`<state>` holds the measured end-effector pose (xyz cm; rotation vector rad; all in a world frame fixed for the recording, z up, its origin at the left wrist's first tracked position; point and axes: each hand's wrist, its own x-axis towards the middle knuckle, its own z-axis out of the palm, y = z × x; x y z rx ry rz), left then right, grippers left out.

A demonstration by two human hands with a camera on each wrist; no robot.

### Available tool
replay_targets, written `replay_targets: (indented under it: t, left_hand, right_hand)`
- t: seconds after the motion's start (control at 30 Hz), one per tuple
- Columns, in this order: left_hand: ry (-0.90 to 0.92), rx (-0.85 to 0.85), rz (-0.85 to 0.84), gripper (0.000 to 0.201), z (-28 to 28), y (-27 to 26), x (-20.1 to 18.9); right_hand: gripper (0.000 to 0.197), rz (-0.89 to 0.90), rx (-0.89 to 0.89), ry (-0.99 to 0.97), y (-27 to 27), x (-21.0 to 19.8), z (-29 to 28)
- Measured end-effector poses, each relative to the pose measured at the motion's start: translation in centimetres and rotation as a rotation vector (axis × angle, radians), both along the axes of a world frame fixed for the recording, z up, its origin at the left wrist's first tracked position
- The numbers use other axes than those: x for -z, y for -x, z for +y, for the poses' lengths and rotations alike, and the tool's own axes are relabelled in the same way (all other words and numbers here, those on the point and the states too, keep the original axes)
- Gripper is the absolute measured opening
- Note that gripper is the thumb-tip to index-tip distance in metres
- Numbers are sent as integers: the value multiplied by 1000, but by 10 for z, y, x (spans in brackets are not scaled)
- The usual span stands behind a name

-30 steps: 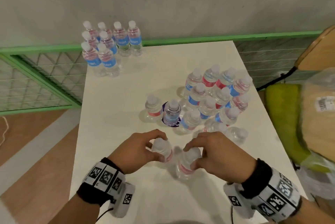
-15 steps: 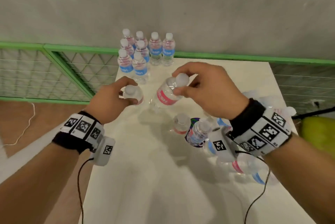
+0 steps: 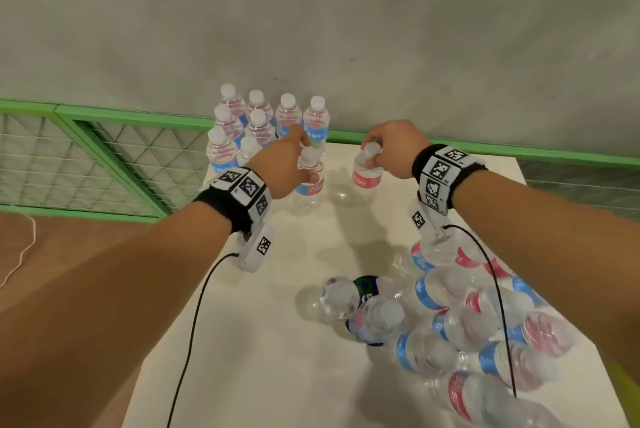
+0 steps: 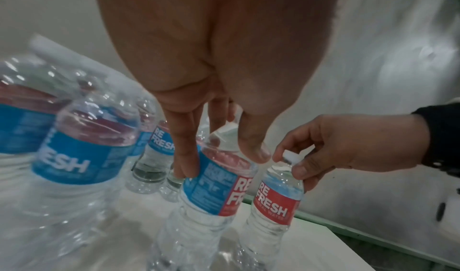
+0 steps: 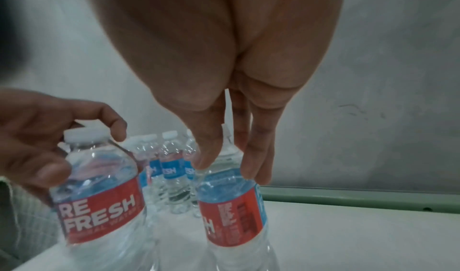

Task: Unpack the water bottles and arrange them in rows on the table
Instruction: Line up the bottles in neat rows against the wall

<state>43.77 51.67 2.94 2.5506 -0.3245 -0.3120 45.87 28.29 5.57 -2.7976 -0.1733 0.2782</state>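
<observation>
My left hand (image 3: 289, 164) grips a clear water bottle (image 3: 309, 185) by its neck and shoulder, upright at the table's far side, just right of the standing rows of bottles (image 3: 242, 126). In the left wrist view the fingers (image 4: 185, 157) and thumb wrap that bottle (image 4: 214, 192). My right hand (image 3: 388, 150) pinches the top of a second bottle (image 3: 365, 178) with a red label, a little to the right. The right wrist view shows this bottle (image 5: 231, 202) under my fingertips (image 5: 251, 169). Both bottles stand at or just above the white table (image 3: 259, 341); contact is unclear.
A loose cluster of bottles (image 3: 467, 323) fills the table's near right, one with a dark label (image 3: 367, 285). A green mesh railing (image 3: 104, 157) runs along the table's left and back, with a grey wall behind. Cables hang from both wrist cameras.
Both hands carried their bottles from the near table edge up and forward to the far side, beside the standing rows. My view tilted up and forward with them.
</observation>
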Motion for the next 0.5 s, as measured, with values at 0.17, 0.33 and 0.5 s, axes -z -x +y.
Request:
replay_targets:
  t: [0.17,0.33,0.5]
  left_hand:
    - [-70,20,3,47,-28,-40,10]
    - [-139,62,-65,38,-51,-67,11]
    - [-165,-10,-165,45,-65,-79,16]
  right_hand:
    - [30,-36,36,18,-29,12,-10]
    - [29,-88,67,28,-50,20,-12]
    - [24,-76,3,140,-65,18,-15]
